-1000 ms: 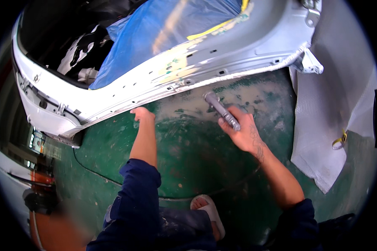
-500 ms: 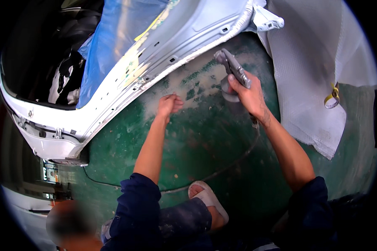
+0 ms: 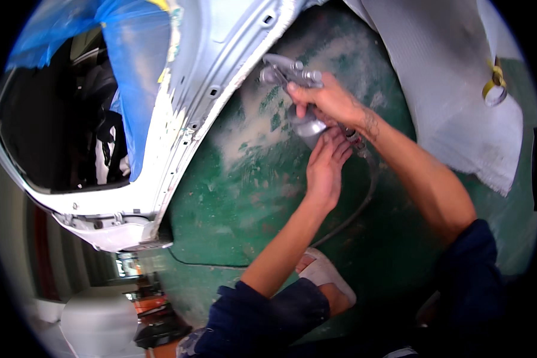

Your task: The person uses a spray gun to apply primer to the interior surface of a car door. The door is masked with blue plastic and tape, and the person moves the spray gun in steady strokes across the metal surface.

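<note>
Our right hand (image 3: pixel 331 101) is wrapped around the handle of a silver spray gun (image 3: pixel 289 71), near the top middle of the frame. Our left hand (image 3: pixel 325 167) reaches up from below, and its fingers touch the small metal cup (image 3: pixel 309 128) under the gun. We cannot tell if that hand grips the cup or only rests on it. A thin hose (image 3: pixel 355 206) runs down from the gun and curls over the green floor (image 3: pixel 250 197).

The gun's nose points toward the white car body edge (image 3: pixel 203 113), which is just beside it. If our fingers squeeze the trigger too soon, we think paint could land in the wrong spot. If the cup is loose, it could slip off and spill on the floor. The hose lies near our foot in a white slipper (image 3: pixel 325 274), so we could step on it and tug the gun. Dust on the floor could blow onto the blue plastic sheet (image 3: pixel 134 77) at the upper left, or onto the grey cloth (image 3: pixel 447 89) at the upper right.
</note>
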Motion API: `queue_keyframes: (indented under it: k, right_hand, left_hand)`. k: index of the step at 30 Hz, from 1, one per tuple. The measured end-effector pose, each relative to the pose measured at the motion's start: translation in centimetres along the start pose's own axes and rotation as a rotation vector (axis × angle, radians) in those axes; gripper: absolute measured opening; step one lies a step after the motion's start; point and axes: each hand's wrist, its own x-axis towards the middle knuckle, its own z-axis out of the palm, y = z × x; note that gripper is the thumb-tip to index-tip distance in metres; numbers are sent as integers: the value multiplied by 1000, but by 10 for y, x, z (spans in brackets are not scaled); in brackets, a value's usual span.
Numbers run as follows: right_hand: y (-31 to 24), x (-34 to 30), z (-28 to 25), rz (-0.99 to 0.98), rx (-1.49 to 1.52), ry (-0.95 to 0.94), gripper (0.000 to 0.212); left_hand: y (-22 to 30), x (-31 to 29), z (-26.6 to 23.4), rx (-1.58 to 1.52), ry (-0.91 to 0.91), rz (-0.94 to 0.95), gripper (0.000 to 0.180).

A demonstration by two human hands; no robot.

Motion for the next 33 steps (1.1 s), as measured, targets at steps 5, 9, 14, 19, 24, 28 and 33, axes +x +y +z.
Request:
queue_keyframes:
  k: [5, 9, 14, 19, 24, 28, 33]
  right_hand:
    - [15, -3, -16, -157, 111, 90, 41]
    - [10, -18, -21, -159, 110, 84, 40]
    - [21, -15, -19, -103, 106, 45, 39]
    - [9, -34, -41, -133, 145, 181, 42]
    - [10, -48, -53, -190, 203, 330, 41]
    - [6, -65, -49, -215, 166, 435, 40]
    - [2, -71, -50, -207, 222, 512, 39]
  left_hand:
    - [-18, 18, 32, -85, 39, 114, 34]
    - [-29, 17, 35, -51, 54, 154, 31]
    - [-36, 15, 44, -58, 154, 125, 33]
    - [-29, 15, 60, 30, 99, 117, 36]
    - [-30, 20, 70, 102, 37, 91, 35]
    - [-39, 14, 71, 53, 9, 59, 35]
    - [-35, 16, 72, 45, -17, 9, 34]
